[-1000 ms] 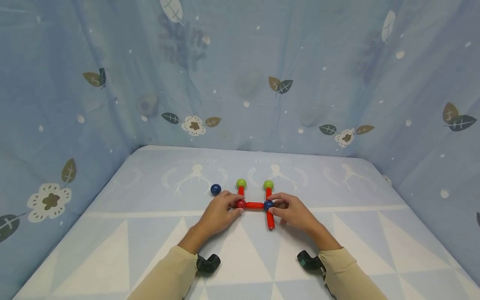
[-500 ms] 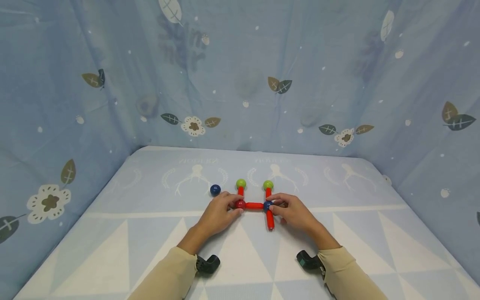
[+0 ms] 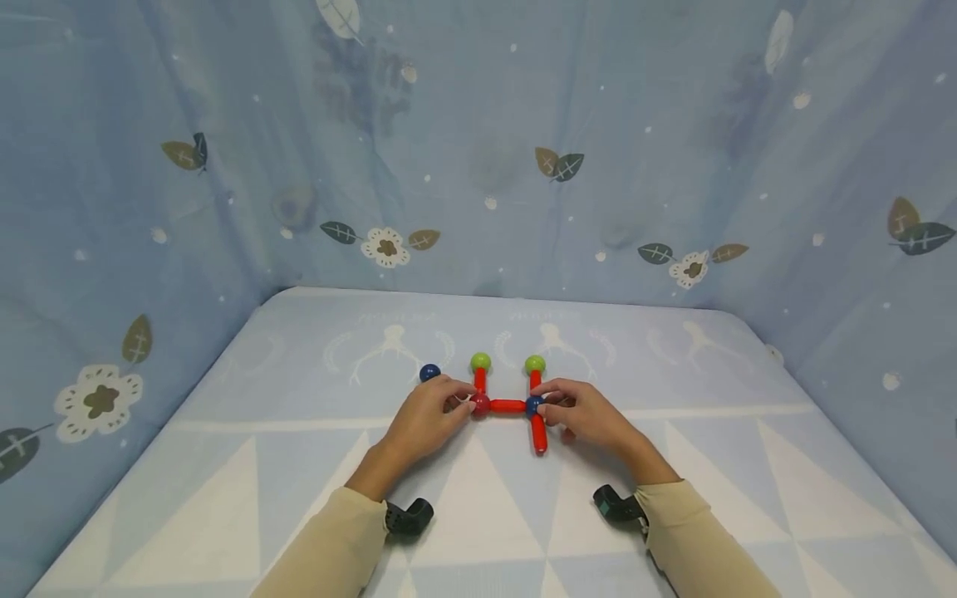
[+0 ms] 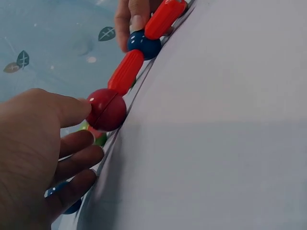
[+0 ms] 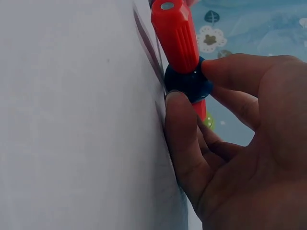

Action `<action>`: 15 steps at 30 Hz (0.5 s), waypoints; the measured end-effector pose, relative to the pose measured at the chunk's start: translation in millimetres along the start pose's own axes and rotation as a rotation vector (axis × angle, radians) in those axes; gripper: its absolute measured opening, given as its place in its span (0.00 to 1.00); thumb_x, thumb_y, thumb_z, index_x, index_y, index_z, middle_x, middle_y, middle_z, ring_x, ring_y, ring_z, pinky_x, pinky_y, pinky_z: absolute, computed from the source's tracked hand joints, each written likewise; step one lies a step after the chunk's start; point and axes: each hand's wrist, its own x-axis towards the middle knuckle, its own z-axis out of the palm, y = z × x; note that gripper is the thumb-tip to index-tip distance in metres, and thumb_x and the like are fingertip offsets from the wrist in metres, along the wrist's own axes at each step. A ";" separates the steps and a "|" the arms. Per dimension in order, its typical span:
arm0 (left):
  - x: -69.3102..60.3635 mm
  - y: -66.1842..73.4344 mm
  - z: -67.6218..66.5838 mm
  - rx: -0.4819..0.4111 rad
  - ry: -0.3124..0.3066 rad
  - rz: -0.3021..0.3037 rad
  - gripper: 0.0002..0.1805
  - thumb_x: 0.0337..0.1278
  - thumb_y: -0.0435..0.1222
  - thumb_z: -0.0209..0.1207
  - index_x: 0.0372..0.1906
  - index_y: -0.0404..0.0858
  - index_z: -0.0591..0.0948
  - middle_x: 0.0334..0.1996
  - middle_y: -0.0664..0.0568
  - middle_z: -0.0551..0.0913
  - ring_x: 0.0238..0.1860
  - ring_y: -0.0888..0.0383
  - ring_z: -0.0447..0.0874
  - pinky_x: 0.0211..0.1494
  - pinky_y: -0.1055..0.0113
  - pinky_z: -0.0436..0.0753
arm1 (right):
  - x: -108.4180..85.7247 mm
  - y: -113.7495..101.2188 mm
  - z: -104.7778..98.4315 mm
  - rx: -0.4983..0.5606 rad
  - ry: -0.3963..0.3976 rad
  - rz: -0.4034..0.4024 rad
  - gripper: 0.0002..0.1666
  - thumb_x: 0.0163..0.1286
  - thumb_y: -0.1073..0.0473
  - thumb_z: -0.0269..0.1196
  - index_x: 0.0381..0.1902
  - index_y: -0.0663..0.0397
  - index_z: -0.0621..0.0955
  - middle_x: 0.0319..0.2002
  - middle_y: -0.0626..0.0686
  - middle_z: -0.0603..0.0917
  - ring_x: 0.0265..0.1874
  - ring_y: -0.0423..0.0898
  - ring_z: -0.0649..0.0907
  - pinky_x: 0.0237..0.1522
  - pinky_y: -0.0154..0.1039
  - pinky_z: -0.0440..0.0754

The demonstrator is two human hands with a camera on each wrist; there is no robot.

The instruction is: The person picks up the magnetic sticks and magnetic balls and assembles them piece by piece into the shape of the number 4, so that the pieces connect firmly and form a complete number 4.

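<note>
A toy frame of red rods and balls lies on the table. My left hand (image 3: 428, 419) is at its left corner, thumb against the red ball (image 4: 107, 110), the other fingers spread and apart from it in the left wrist view. From the red ball, one red rod (image 3: 508, 406) runs to a blue ball (image 3: 534, 405). My right hand (image 3: 594, 417) pinches that blue ball between thumb and fingers. Another red rod (image 3: 539, 435) points from it towards me, its near end bare. Two rods reach away to a left green ball (image 3: 481, 361) and a right green ball (image 3: 534, 364).
A loose blue ball (image 3: 429, 372) lies beyond my left hand, left of the frame. The table (image 3: 478, 531) wears a pale patterned cover. Blue printed curtains (image 3: 478, 166) hang behind it and at both sides. A dark wrist camera (image 3: 409, 517) is on the left wrist.
My left hand has loosened from the red ball and shifted slightly left, its fingers spreading. The right hand keeps its hold on the blue ball, and the frame stays in place.
</note>
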 end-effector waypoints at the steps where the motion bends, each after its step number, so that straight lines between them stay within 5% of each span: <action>1: 0.9 -0.5 -1.9 0.009 0.013 0.003 0.11 0.61 0.36 0.67 0.48 0.43 0.88 0.36 0.58 0.82 0.36 0.63 0.79 0.42 0.65 0.80 | 0.1 -0.2 -0.6 -0.003 0.000 -0.006 0.17 0.70 0.59 0.65 0.56 0.48 0.83 0.45 0.56 0.82 0.33 0.51 0.79 0.31 0.43 0.83; 10: 11.6 -13.3 -20.0 0.008 0.266 0.078 0.06 0.63 0.33 0.65 0.42 0.39 0.88 0.32 0.56 0.84 0.33 0.62 0.80 0.38 0.65 0.82 | -0.5 -1.1 0.6 -0.023 0.041 -0.029 0.16 0.71 0.60 0.65 0.56 0.49 0.83 0.42 0.54 0.83 0.32 0.50 0.80 0.28 0.42 0.81; 15: 10.8 -26.1 -28.8 0.013 0.314 0.010 0.06 0.63 0.33 0.65 0.43 0.38 0.87 0.35 0.53 0.84 0.36 0.59 0.81 0.39 0.63 0.82 | 0.2 -3.1 4.5 -0.032 0.045 -0.020 0.17 0.72 0.58 0.64 0.57 0.48 0.82 0.36 0.53 0.83 0.30 0.50 0.80 0.27 0.41 0.80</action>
